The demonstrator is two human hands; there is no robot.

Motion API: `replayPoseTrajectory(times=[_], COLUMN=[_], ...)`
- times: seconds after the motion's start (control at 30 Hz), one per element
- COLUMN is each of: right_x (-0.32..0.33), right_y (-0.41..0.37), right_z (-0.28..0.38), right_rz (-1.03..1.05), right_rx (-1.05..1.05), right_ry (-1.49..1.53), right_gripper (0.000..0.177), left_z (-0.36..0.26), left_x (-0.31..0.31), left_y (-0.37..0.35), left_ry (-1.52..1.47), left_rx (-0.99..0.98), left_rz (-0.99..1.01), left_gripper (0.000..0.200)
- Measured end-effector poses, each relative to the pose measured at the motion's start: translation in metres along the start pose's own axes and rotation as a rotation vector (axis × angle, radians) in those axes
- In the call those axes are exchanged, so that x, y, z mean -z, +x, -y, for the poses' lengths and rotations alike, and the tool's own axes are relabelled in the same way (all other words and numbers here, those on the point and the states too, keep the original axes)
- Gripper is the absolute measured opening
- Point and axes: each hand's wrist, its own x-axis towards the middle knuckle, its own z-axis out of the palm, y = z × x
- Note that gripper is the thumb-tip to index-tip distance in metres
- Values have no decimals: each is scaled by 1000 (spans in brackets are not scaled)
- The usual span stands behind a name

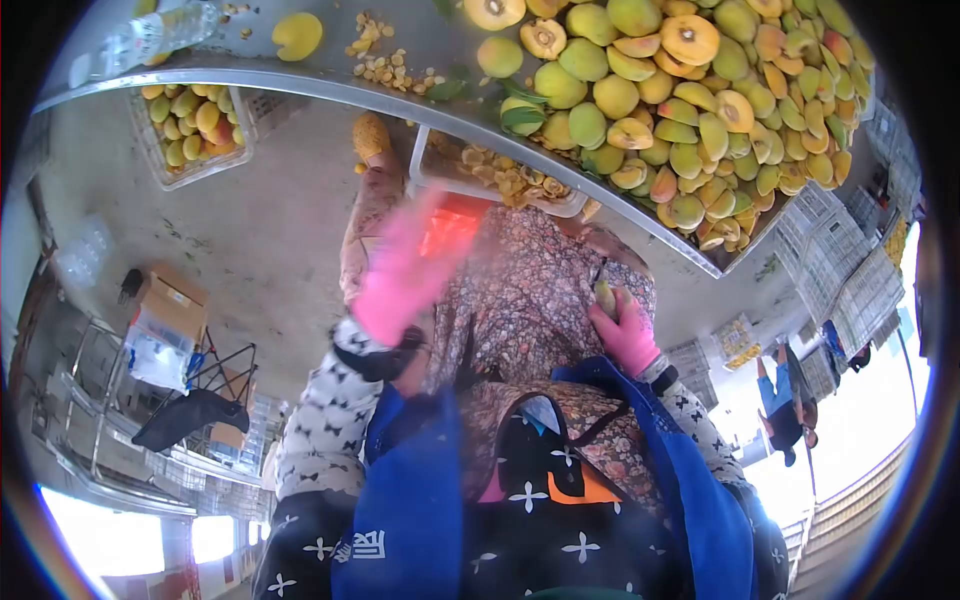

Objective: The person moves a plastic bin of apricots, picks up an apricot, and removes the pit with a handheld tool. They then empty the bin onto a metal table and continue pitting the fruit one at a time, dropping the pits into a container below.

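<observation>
My left hand point(410, 270), in a pink glove, is raised over my lap and smeared by motion. Its fingers do not show clearly, and I see nothing definite in it. My right hand point(628, 337), also gloved in pink, rests by my right thigh. Its fingers are wrapped round a small knife point(604, 292) with a greenish-brown handle; a thin dark blade seems to point away from me. Beyond both hands, a large heap of yellow-green peaches point(655, 92), many cut in half, lies on the metal table point(330, 80).
Under the table edge sits a clear bin point(572, 208) with pits and scraps. A crate of peaches point(197, 180) stands on the floor to the left. Loose pits point(390, 70), a single peach point(298, 37) and a plastic bottle point(150, 38) lie on the table. People stand far right.
</observation>
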Motion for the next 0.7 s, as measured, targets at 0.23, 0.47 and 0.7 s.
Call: replayPoseTrajectory(times=[0.23,0.47,0.7], right_x=[-2,-69,-155], right_y=[41,148,250], right_z=[11,-30,-55], right_rz=[-58,-50,110], right_rx=[183,507,93], right_ry=[122,-19,-382], right_gripper=[38,43,37], left_z=[45,76,216], left_x=[-130,-176,-217], left_y=[-16,32,53], left_ry=[-259,27,638], left_rx=[621,391,-95], left_rz=[676,486,435], left_gripper=[70,36,30])
